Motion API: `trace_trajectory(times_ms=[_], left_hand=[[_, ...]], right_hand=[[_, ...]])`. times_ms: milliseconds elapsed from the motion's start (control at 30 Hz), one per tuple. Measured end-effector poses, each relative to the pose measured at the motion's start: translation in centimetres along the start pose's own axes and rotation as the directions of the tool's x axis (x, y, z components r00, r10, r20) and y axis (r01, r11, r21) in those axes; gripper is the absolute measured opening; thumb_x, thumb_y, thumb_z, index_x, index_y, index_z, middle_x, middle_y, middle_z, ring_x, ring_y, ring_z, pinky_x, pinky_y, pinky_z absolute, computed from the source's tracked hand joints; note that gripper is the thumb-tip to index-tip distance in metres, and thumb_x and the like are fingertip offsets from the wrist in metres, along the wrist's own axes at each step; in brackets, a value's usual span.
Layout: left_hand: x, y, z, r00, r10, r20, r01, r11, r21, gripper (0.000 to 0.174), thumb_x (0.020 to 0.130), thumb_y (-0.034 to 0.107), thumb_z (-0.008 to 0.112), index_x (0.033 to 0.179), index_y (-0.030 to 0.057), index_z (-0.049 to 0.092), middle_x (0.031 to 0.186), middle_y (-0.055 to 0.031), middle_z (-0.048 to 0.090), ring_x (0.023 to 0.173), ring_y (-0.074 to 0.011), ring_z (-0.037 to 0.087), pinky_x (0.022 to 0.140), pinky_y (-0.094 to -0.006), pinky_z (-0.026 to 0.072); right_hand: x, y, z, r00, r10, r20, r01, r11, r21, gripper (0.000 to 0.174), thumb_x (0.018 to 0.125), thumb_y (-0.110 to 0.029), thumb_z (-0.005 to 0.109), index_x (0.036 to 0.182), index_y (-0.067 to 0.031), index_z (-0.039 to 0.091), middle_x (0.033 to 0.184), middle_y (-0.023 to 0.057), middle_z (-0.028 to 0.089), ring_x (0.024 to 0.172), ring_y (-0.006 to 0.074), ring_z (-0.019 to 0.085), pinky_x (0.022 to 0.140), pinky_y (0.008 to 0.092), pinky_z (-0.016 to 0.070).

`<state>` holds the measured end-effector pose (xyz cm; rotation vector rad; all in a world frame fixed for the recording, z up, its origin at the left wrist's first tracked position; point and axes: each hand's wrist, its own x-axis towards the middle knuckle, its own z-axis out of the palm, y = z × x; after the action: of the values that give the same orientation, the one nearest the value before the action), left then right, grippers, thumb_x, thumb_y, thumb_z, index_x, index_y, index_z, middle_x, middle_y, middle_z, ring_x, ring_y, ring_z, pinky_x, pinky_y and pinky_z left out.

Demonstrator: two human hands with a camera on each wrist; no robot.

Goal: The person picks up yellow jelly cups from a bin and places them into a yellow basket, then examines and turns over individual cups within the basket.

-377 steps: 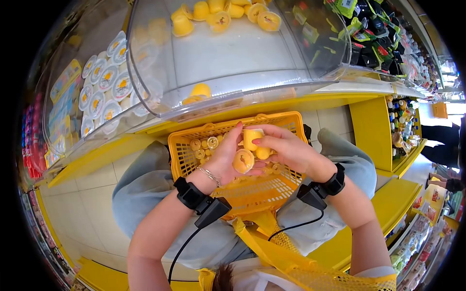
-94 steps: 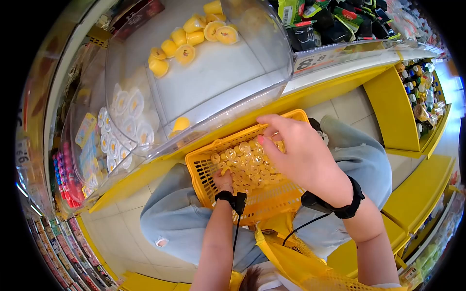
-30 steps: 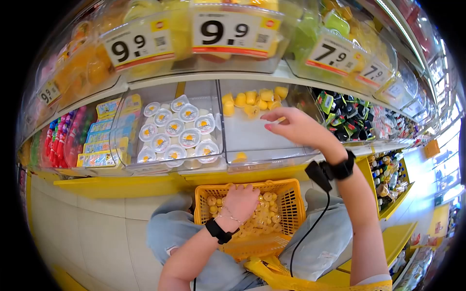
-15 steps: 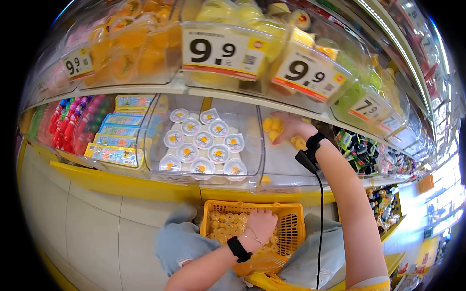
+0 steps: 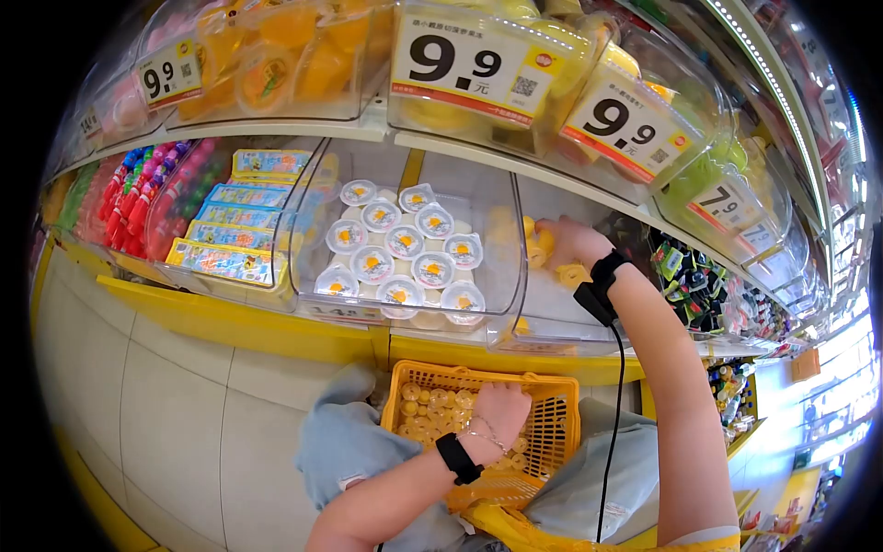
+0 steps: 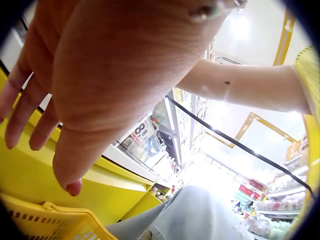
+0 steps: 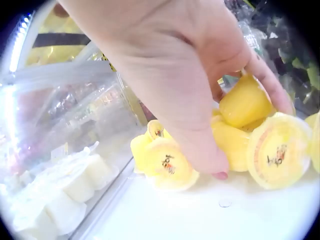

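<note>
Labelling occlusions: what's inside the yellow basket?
In the yellow basket: a pile of small round yellowish cups, mainly seen left of the left hand in the head view. Whatever lies beneath that hand is covered, as is the pile's bottom.

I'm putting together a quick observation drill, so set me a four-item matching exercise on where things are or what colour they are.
1. Left hand
2. Right hand
3. Shopping basket
4. Jeans

A. Light blue
B. Among yellow cups in a display bin
C. Orange-yellow with slotted walls
D. Above the shopping basket

Pairs: 1-D, 2-B, 3-C, 4-A
</note>
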<state>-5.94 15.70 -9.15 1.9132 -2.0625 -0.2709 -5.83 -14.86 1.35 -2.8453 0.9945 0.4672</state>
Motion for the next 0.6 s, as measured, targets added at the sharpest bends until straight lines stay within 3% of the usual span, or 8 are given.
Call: trace_trajectory(times_ms=[100,133,233,333,367,433,533,600], left_hand=[[-0.2,0.0,-0.3,1.0,0.003,0.009,-0.003,1.0,0.013,0.011,0.077,0.013,0.063,0.087,0.0106,0.065,0.085,-0.0083,0.063,0.08,-0.0268,0.065,0.071,-0.0389,0.0492],[-0.2,0.1,-0.5,1.0,0.009,0.013,-0.009,1.0,0.011,0.01,0.077,0.013,0.063,0.087,0.0105,0.065,0.085,-0.0085,0.063,0.08,-0.0272,0.065,0.071,-0.0393,0.0493],[-0.2,0.1,-0.9,0.999,0.026,0.037,-0.025,0.999,-0.03,0.008,0.078,0.012,0.063,0.085,0.0099,0.064,0.084,-0.0091,0.063,0.077,-0.0278,0.066,0.07,-0.0387,0.0498],[0.2,-0.1,0.0,0.999,0.042,0.023,-0.041,0.998,-0.05,0.007,0.078,0.011,0.063,0.085,0.0093,0.064,0.083,-0.0098,0.063,0.075,-0.028,0.065,0.069,-0.0384,0.0504],[0.1,-0.1,0.1,0.999,0.048,0.012,-0.047,0.998,-0.046,0.008,0.077,0.011,0.063,0.085,0.0092,0.064,0.082,-0.01,0.063,0.074,-0.0277,0.065,0.069,-0.0384,0.0505],[0.3,-0.3,-0.2,0.998,0.059,-0.009,-0.059,0.998,-0.035,0.008,0.077,0.012,0.064,0.084,0.0089,0.063,0.082,-0.0103,0.063,0.073,-0.0273,0.065,0.069,-0.0383,0.0506],[0.7,-0.6,-1.4,0.997,0.07,-0.021,-0.069,0.997,0.016,0.01,0.077,0.014,0.065,0.085,0.0084,0.063,0.082,-0.01,0.063,0.074,-0.0263,0.065,0.067,-0.0385,0.0507],[0.9,-0.8,-1.7,0.987,0.092,-0.128,-0.089,0.996,0.027,0.012,0.077,0.015,0.066,0.087,0.0084,0.063,0.083,-0.0099,0.062,0.077,-0.0256,0.065,0.067,-0.0382,0.0506]], right_hand=[[-2.6,-0.2,-1.3,0.993,0.062,0.099,-0.086,0.963,0.257,0.078,0.06,-0.017,0.081,0.131,-0.022,0.05,0.115,0.0156,0.055,0.104,0.0399,0.057,0.09,0.0468,0.0495],[-3.2,-0.4,-1.6,0.991,0.077,0.108,-0.106,0.952,0.286,0.077,0.063,-0.013,0.08,0.133,-0.0176,0.048,0.12,0.0196,0.055,0.108,0.0379,0.057,0.083,0.0409,0.0541],[-3.9,1.2,-0.2,0.954,-0.18,-0.239,0.196,0.98,0.045,0.078,0.063,-0.014,0.082,0.133,-0.0101,0.048,0.114,0.0221,0.061,0.108,0.0329,0.06,0.071,0.0366,0.0567],[-7.0,0.3,-1.3,0.954,-0.107,-0.279,0.172,0.96,0.221,0.062,0.075,-0.019,0.079,0.128,-0.0056,0.051,0.101,0.0208,0.065,0.069,0.0246,0.068,0.056,0.0321,0.0557],[-8.3,-0.7,-2.0,0.965,-0.014,-0.263,0.099,0.945,0.31,0.055,0.078,-0.021,0.076,0.126,-0.0056,0.053,0.1,0.0189,0.066,0.066,0.0224,0.068,0.056,0.0309,0.0553],[-11.1,-2.7,-3.1,0.964,0.163,-0.209,-0.044,0.877,0.479,0.043,0.086,-0.024,0.07,0.123,-0.0056,0.056,0.098,0.015,0.067,0.062,0.0181,0.067,0.056,0.0285,0.0546],[-15.9,-4.7,-3.4,0.966,0.181,-0.184,-0.015,0.751,0.66,0.035,0.093,-0.03,0.062,0.116,-0.004,0.06,0.083,0.0109,0.069,0.058,0.0153,0.066,0.056,0.0277,0.0537],[-18.9,-5.0,-2.2,0.993,0.019,-0.116,0.083,0.582,0.809,0.031,0.096,-0.027,0.058,0.116,-0.0039,0.059,0.087,0.0089,0.068,0.067,0.0137,0.067,0.06,0.0259,0.0543]])
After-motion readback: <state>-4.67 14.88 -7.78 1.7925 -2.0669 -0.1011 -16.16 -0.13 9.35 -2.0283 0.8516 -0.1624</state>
